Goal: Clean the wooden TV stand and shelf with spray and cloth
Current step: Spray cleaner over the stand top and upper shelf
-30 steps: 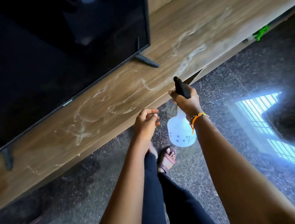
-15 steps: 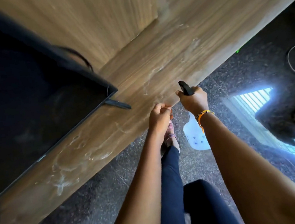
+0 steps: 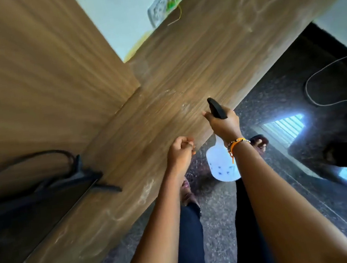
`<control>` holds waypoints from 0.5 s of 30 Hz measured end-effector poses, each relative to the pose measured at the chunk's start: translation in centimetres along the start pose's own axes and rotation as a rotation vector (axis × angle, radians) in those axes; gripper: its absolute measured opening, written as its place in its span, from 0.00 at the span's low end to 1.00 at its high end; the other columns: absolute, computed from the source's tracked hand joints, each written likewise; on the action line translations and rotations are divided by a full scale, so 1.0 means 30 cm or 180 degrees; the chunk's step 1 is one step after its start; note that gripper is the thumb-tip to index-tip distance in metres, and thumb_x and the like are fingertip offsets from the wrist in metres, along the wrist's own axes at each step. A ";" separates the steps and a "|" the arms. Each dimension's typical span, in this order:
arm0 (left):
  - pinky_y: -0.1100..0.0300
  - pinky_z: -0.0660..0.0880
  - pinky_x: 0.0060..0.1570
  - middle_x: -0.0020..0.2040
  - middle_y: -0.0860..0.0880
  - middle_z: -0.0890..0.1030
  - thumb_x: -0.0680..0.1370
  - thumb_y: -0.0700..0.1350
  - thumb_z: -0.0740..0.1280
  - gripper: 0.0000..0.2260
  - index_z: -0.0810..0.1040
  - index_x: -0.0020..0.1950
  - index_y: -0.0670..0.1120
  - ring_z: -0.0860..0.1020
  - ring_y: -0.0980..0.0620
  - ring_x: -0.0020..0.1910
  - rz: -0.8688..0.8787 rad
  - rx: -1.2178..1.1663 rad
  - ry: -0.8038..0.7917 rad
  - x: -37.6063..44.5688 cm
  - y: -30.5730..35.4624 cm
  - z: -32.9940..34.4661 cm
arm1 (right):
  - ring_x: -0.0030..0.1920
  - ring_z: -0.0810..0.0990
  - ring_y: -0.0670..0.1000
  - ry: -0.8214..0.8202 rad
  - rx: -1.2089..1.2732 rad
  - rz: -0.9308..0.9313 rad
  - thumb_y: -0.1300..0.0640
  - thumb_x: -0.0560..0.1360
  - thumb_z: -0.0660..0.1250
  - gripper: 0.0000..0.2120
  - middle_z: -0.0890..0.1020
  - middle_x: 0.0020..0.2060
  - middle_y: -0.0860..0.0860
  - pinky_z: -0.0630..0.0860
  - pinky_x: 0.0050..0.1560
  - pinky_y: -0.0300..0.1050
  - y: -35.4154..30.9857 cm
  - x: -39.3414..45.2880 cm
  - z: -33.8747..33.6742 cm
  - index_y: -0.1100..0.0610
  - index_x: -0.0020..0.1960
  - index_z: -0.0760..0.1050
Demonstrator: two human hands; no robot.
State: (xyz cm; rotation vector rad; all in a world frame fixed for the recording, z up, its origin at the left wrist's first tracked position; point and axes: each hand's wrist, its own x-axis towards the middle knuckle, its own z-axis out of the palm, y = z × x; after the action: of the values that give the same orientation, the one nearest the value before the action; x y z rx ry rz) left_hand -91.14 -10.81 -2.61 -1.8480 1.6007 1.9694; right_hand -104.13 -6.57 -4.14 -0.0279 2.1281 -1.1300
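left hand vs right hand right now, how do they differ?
The right hand grips the spray bottle by its black head; the left hand is a loose fist holding nothing visible. The right sits farther forward and wears an orange bracelet; the left wrist is bare. Both hover at the TV stand front edge.

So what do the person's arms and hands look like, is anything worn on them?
Both forearms are bare, with no sleeves in view. The right wrist carries an orange thread bracelet with small dark and pale beads and a loose knotted end hanging down. The left hand and its wrist show no rings, bands or gloves. The right hand is ungloved too.
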 end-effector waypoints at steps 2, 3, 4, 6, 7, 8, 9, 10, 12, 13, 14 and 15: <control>0.68 0.71 0.34 0.37 0.53 0.77 0.78 0.36 0.59 0.11 0.76 0.42 0.50 0.75 0.57 0.34 0.0141 -0.0031 0.0189 0.032 0.062 0.065 | 0.33 0.73 0.48 -0.0018 -0.0170 -0.0004 0.50 0.69 0.72 0.12 0.76 0.35 0.50 0.69 0.32 0.34 -0.024 0.075 -0.048 0.58 0.43 0.76; 0.67 0.72 0.36 0.38 0.53 0.77 0.78 0.36 0.59 0.10 0.76 0.44 0.49 0.75 0.57 0.34 0.0141 -0.0061 0.0257 0.041 0.090 0.095 | 0.34 0.73 0.50 -0.0055 -0.0234 0.0020 0.51 0.70 0.72 0.12 0.76 0.36 0.52 0.69 0.34 0.37 -0.029 0.103 -0.072 0.60 0.45 0.76; 0.66 0.72 0.38 0.38 0.53 0.77 0.78 0.36 0.59 0.09 0.77 0.46 0.48 0.75 0.57 0.35 0.0145 -0.0083 0.0297 0.052 0.117 0.124 | 0.37 0.73 0.51 -0.0103 -0.0263 0.0032 0.53 0.70 0.71 0.12 0.76 0.38 0.53 0.69 0.37 0.40 -0.037 0.129 -0.101 0.62 0.46 0.76; 0.65 0.72 0.39 0.38 0.52 0.77 0.78 0.36 0.59 0.10 0.77 0.45 0.48 0.75 0.57 0.35 0.0118 -0.0089 0.0284 0.076 0.177 0.206 | 0.40 0.73 0.52 -0.0277 -0.0242 0.0069 0.56 0.71 0.71 0.12 0.76 0.40 0.54 0.69 0.40 0.42 -0.060 0.185 -0.177 0.62 0.49 0.76; 0.65 0.73 0.39 0.38 0.52 0.77 0.78 0.36 0.59 0.11 0.76 0.44 0.49 0.75 0.57 0.35 0.0111 -0.0093 0.0255 0.087 0.204 0.240 | 0.41 0.74 0.52 -0.0347 -0.0171 0.0090 0.56 0.71 0.71 0.12 0.77 0.41 0.54 0.70 0.42 0.44 -0.069 0.207 -0.210 0.62 0.50 0.76; 0.65 0.73 0.39 0.38 0.52 0.77 0.78 0.36 0.59 0.12 0.76 0.43 0.51 0.75 0.57 0.35 0.0130 -0.0080 0.0220 0.102 0.234 0.274 | 0.42 0.75 0.52 -0.0380 -0.0071 0.0103 0.57 0.71 0.71 0.11 0.77 0.41 0.54 0.72 0.43 0.46 -0.079 0.233 -0.246 0.61 0.50 0.76; 0.66 0.73 0.38 0.39 0.52 0.77 0.78 0.36 0.59 0.12 0.76 0.42 0.52 0.75 0.57 0.35 0.0130 -0.0091 0.0191 0.124 0.282 0.332 | 0.43 0.75 0.53 -0.0394 0.0050 0.0117 0.57 0.71 0.71 0.11 0.77 0.41 0.55 0.73 0.45 0.49 -0.099 0.279 -0.301 0.61 0.50 0.75; 0.66 0.72 0.37 0.39 0.53 0.77 0.78 0.37 0.59 0.13 0.76 0.42 0.52 0.75 0.57 0.35 0.0143 -0.0098 0.0170 0.138 0.323 0.376 | 0.42 0.75 0.53 -0.0400 0.0139 0.0108 0.57 0.71 0.71 0.10 0.77 0.40 0.55 0.73 0.46 0.49 -0.116 0.315 -0.344 0.61 0.48 0.75; 0.67 0.72 0.37 0.40 0.52 0.78 0.78 0.37 0.60 0.12 0.76 0.42 0.53 0.76 0.58 0.36 0.0185 -0.0066 0.0095 0.174 0.415 0.483 | 0.40 0.74 0.52 -0.0364 0.0213 0.0056 0.58 0.71 0.71 0.08 0.75 0.37 0.55 0.71 0.42 0.45 -0.153 0.416 -0.433 0.61 0.45 0.74; 0.68 0.72 0.36 0.40 0.52 0.78 0.78 0.38 0.60 0.12 0.76 0.42 0.53 0.77 0.58 0.37 0.0210 -0.0031 0.0046 0.188 0.452 0.525 | 0.38 0.73 0.51 -0.0342 0.0231 0.0029 0.58 0.71 0.70 0.08 0.74 0.35 0.53 0.70 0.39 0.42 -0.170 0.459 -0.465 0.60 0.43 0.73; 0.70 0.71 0.35 0.41 0.53 0.78 0.78 0.38 0.60 0.11 0.76 0.43 0.53 0.77 0.58 0.38 0.0240 0.0013 -0.0013 0.208 0.494 0.579 | 0.36 0.72 0.50 -0.0310 0.0249 0.0008 0.58 0.71 0.70 0.08 0.73 0.33 0.50 0.69 0.36 0.39 -0.191 0.516 -0.503 0.59 0.43 0.72; 0.72 0.71 0.33 0.41 0.54 0.78 0.79 0.38 0.60 0.11 0.76 0.43 0.53 0.77 0.58 0.39 0.0273 0.0034 -0.0053 0.221 0.525 0.622 | 0.34 0.70 0.48 -0.0287 0.0235 -0.0008 0.58 0.71 0.71 0.08 0.72 0.32 0.48 0.68 0.34 0.36 -0.210 0.565 -0.529 0.58 0.42 0.71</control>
State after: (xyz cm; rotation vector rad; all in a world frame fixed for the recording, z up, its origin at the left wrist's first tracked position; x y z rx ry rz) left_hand -116.42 -10.38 -1.45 -1.7834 1.7102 1.9994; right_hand -128.11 -4.72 -3.67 -0.0464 2.0065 -1.1859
